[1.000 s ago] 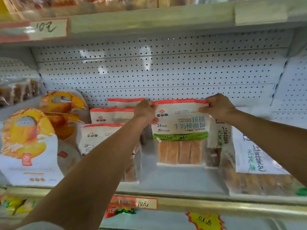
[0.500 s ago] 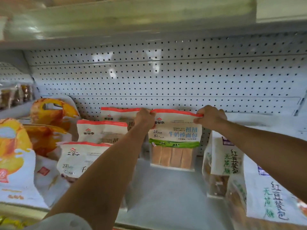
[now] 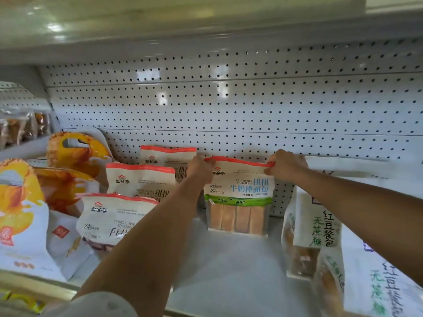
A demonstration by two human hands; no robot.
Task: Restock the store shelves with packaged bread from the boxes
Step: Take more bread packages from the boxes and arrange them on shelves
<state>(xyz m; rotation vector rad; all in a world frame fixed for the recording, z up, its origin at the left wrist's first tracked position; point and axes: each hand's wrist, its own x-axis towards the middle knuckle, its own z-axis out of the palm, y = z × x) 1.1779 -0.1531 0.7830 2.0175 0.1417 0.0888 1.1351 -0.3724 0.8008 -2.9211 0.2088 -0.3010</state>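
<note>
Both hands are reaching deep into the shelf (image 3: 240, 259), each pinching an upper corner of a milk stick bread pack (image 3: 239, 197). The left hand (image 3: 201, 168) is gripping the pack's red top seal at its left end, and the right hand (image 3: 285, 165) is gripping the same seal at its right end, fingers curled over the edge. The pack is standing upright with its bottom edge resting on the shelf floor, close to the perforated back panel (image 3: 229, 106).

Just to the left, three similar red-topped packs (image 3: 137, 179) are standing in a staggered row running from back to front; the rearmost is touching or nearly touching the left hand, and the left forearm is crossing in front of the two nearer ones, hiding part of their labels. Further left, orange-and-white handle bags (image 3: 23, 213) are crowding the shelf's left end. To the right, white red bean bun bags (image 3: 320, 225) with green lettering are standing near the held pack, with a narrow gap between them, and the right forearm is passing over them. A bare stretch of shelf floor is lying in front of the held pack. The upper shelf's underside (image 3: 183, 19) is hanging above everything.
</note>
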